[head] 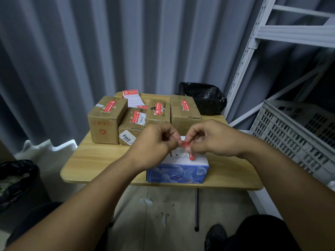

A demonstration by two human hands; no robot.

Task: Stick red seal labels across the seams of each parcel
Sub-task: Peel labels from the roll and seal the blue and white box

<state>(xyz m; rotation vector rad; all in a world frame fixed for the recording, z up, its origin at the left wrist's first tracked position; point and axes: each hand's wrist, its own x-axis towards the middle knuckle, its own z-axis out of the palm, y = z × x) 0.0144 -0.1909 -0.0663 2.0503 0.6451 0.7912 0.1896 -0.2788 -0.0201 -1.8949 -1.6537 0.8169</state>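
Note:
A blue and white parcel (178,172) lies at the near edge of the small wooden table (94,156). Just above its white top, my left hand (154,144) and my right hand (212,138) both pinch a red seal label (186,144) between fingertips. A second bit of red label (191,157) shows lower, on the parcel's top. Behind stand several brown cardboard parcels (107,120), each with a red label stuck on its top. A stack of label sheets (131,96) lies at the table's far edge.
A black plastic bag (204,98) sits at the table's back right corner. A grey slatted crate (297,134) and a white metal rack (253,42) stand to the right. A bin with a black liner (16,180) is at the left. Grey curtain behind.

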